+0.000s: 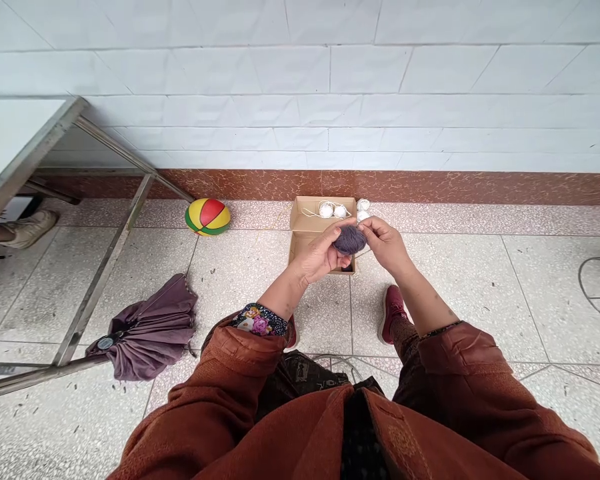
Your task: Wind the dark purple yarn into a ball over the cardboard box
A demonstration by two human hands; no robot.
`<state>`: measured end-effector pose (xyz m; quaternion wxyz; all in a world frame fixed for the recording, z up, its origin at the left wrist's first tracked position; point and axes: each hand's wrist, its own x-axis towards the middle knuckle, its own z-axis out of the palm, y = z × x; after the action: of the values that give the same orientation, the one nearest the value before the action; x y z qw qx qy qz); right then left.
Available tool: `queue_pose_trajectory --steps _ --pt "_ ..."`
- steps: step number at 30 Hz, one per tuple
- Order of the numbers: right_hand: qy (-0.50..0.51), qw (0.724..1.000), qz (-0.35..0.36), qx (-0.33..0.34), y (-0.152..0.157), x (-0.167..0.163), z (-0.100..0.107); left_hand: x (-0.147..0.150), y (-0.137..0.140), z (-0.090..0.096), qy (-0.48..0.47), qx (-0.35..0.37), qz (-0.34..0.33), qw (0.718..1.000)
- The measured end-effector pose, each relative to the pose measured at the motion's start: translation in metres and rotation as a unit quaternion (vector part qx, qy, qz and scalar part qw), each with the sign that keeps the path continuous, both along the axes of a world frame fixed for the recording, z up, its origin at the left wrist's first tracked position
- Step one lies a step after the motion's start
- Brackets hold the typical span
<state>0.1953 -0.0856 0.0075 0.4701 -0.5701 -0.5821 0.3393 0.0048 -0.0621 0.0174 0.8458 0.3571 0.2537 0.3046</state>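
A ball of dark purple-grey yarn (350, 240) rests in my left hand (320, 257), with the thumb on top and the fingers curled underneath. My right hand (384, 245) pinches at the ball's upper right edge, thumb against forefinger. The yarn end between those fingertips is too small to see clearly. Below and behind the hands, an open cardboard box (300, 217) sits on the floor. Two white yarn balls (333, 211) with loose strands lie in its lid part. More white balls (363, 208) are just right of the box. My left hand hides part of the box.
A red, yellow and green ball (208, 217) lies by the wall. A folded purple umbrella (153, 327) leans by the metal-framed table (100, 267) at left. Another person's shoe (33, 228) shows under the table. A cable (587, 287) loops on the floor at right.
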Motion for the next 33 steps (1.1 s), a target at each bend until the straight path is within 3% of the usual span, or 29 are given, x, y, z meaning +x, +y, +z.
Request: queue_pose_trajectory --steps 6,11,15,20,22,25,29,33 --pt "-0.06 0.997 0.038 -0.018 -0.002 -0.002 -0.007 -0.001 0.001 0.003 -0.052 -0.032 0.025 0.998" --pt "-0.118 0.992 0.035 0.026 -0.001 -0.001 -0.011 0.0 0.001 0.005 -0.044 -0.049 0.073 0.995" --pt "-0.141 0.987 0.062 0.056 -0.005 -0.002 -0.007 0.002 0.005 0.002 0.014 -0.033 0.124 0.992" --pt "-0.093 0.98 0.164 0.065 -0.011 -0.005 0.008 0.002 0.008 -0.005 0.138 0.044 0.168 0.975" --pt "-0.067 0.981 0.166 0.069 -0.012 -0.004 0.015 0.002 0.007 -0.007 0.189 0.069 0.161 0.966" --pt "-0.046 0.99 0.101 0.086 -0.008 -0.001 0.018 0.001 0.004 -0.005 0.217 0.096 0.097 0.967" --pt "-0.022 0.998 0.01 0.062 -0.002 0.004 0.01 0.001 -0.001 0.001 0.132 0.077 0.001 0.988" --pt "-0.019 1.0 0.004 -0.003 0.001 0.004 -0.001 0.001 -0.002 0.005 0.022 0.022 0.009 0.999"
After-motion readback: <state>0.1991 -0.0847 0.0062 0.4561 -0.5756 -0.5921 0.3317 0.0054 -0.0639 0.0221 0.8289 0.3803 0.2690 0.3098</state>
